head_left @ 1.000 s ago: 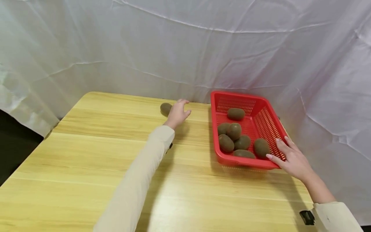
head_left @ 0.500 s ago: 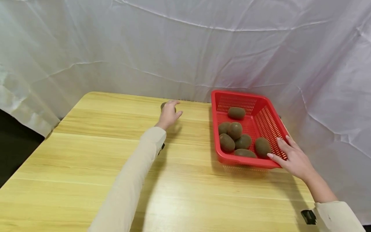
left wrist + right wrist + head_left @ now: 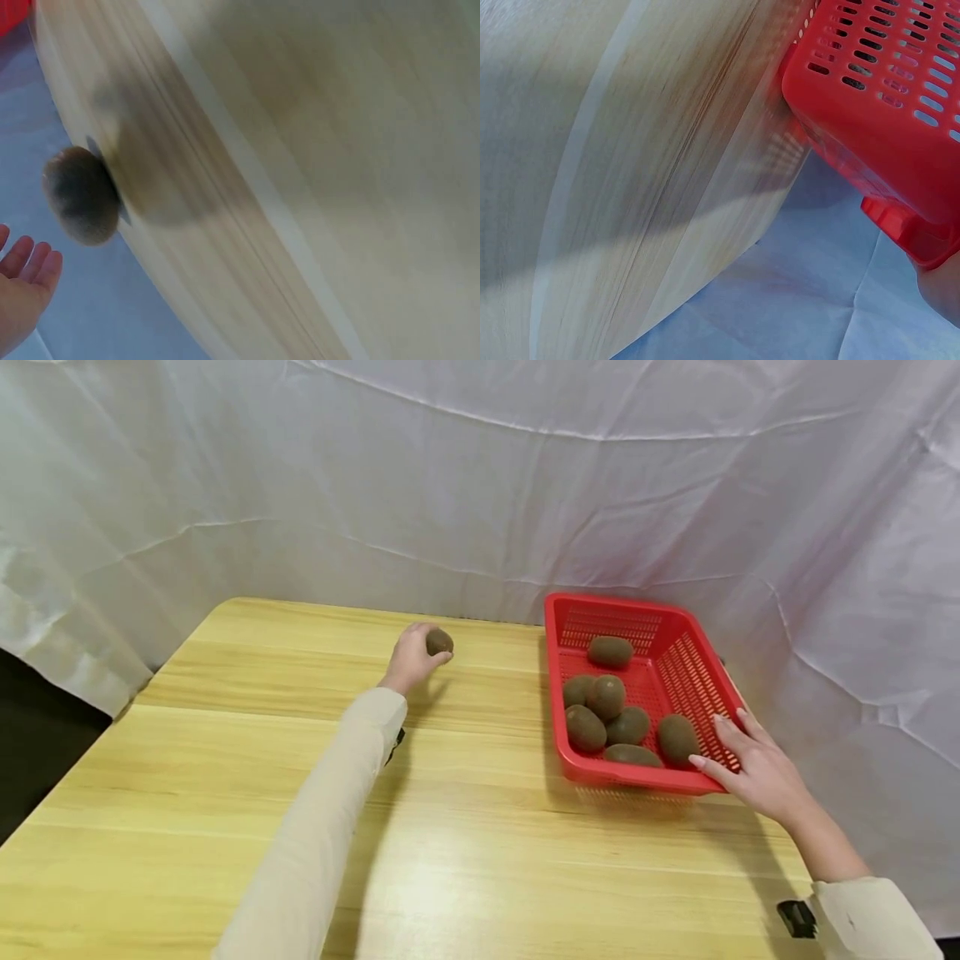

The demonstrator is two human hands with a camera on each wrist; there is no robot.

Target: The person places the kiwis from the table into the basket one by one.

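Note:
Near the table's far edge lies a brown kiwi, with my left hand just left of it. The thumb reaches along its near side. In the left wrist view, a gap shows between the loosely bent fingers and the kiwi. My right hand holds the near right corner of a red plastic basket, thumb over the front rim and a finger over the side rim. Its other fingers are partly hidden. Several kiwis lie inside the basket, mostly toward its near left.
The wooden table spreads out in front of me, and the basket stands on its right side. Behind it and to the right hangs a pale cloth. A dark area lies beyond the table's left side.
My left hand has moved left over the kiwi to its left side, and the kiwi now shows at the hand's right. The right hand and basket have stayed nearly still.

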